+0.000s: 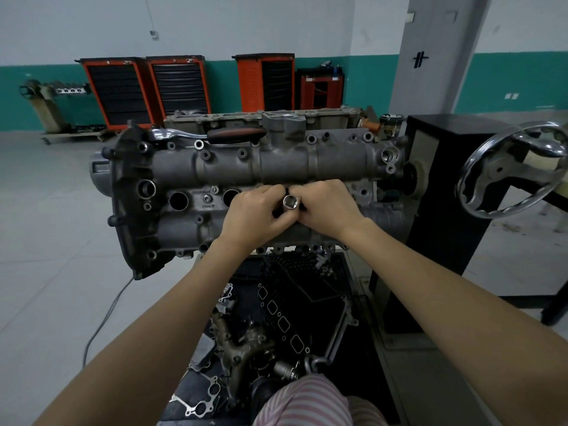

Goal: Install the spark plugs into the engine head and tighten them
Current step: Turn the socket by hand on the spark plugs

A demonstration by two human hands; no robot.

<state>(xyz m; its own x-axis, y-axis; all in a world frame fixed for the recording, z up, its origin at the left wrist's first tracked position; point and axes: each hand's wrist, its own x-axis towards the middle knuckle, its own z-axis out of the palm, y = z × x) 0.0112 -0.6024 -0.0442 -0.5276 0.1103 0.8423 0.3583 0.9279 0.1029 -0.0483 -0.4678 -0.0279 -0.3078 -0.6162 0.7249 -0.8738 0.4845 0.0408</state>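
Engine head point(252, 167) was dull grey cast metal, darker and grimy at its left end cover. Socket point(290, 205) between the hands showed bright silver with a dark bore. Ratchet point(215, 135) lying on top of the head had a polished chrome shaft and a black grip with what looked like a reddish stripe, though the view there was soft. Tool cabinets point(144, 87) along the back wall were orange-red with black drawer fronts. Wall point(215, 32) was white above a teal band. Floor point(55, 210) was pale grey tile. Handwheel point(516, 170) was shiny chrome. Garment point(307, 401) at bottom edge carried pink-and-white stripes. Stand cabinet point(445, 186) was black.
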